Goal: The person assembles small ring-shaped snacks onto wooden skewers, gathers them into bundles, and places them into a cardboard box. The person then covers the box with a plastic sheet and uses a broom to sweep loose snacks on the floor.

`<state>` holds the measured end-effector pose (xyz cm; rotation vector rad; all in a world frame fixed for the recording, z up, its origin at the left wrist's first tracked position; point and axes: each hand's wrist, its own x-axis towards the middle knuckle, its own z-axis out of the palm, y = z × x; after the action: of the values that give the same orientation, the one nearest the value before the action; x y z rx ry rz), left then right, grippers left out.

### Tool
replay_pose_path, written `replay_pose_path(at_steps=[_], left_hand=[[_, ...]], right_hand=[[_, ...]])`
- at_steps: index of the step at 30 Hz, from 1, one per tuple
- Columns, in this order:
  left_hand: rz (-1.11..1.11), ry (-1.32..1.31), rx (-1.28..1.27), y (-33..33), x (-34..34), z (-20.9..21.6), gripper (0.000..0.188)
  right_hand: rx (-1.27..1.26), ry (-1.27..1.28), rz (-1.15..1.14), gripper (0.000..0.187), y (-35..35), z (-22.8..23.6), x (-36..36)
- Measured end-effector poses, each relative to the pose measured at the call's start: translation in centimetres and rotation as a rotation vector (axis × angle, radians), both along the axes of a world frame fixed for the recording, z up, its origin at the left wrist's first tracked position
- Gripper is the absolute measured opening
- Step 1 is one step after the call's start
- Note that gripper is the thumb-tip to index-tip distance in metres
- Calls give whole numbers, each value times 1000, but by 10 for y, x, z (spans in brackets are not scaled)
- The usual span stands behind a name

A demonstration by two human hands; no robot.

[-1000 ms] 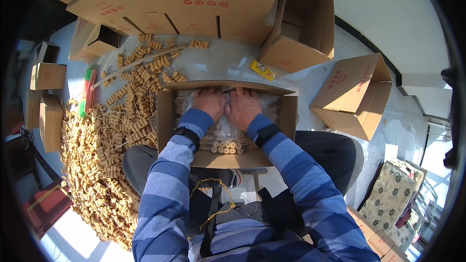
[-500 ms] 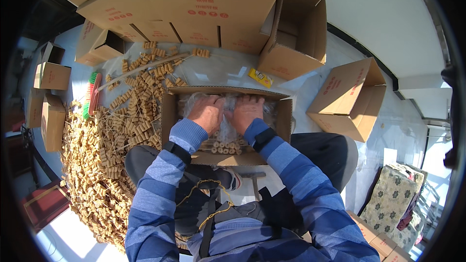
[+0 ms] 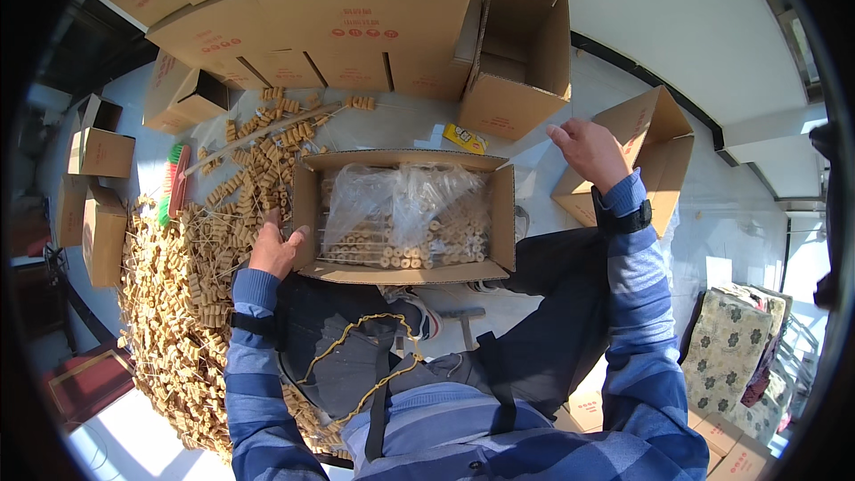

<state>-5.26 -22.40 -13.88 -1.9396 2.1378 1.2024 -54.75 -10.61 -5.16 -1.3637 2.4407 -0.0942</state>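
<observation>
An open cardboard box (image 3: pixel 403 275) stands in front of me between my legs. Clear plastic film (image 3: pixel 361 205) lies crumpled over its contents: rows of short tan cylinders with centre holes (image 3: pixel 410 258). Just outside the box's left wall is my left hand (image 3: pixel 274 248), thumb and forefinger apart, nothing visible in it. My right hand (image 3: pixel 592 154) is raised away from the box, over the floor to its right and beside another open carton (image 3: pixel 628 147). Its thumb side points left and its fingers look loosely extended, partly hidden, with no object seen in them.
A big heap of tan pieces on thin sticks (image 3: pixel 187 321) spreads along the left. A red-and-green brush (image 3: pixel 176 183) with a long handle lies across it. Large cartons (image 3: pixel 356 44) line the back, near a tall open box (image 3: pixel 508 98) and a yellow packet (image 3: pixel 465 138).
Both hands have lifted off the plastic film inside the box. The left went to the box's left side, the right up and rightward. The film and cylinders now show uncovered.
</observation>
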Motion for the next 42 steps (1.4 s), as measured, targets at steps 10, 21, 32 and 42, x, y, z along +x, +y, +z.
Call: replay_pose_path(at_steps=[10,21,32,42], left_hand=[[-825,-528,-102,-18,16,-75,37],[-528,-230,-346,-9,13,-55,44],[-863,-404,-758,-39,9,126,15],[-148,-213,-417,-30,67,183,42]], right_hand=[[373,-581,-83,65,78,-110,80],[83,-316,25,47,89,-95,64],[-16,-291,106,45,47,56,52],[-132,-594,326,44,-90,60,51]])
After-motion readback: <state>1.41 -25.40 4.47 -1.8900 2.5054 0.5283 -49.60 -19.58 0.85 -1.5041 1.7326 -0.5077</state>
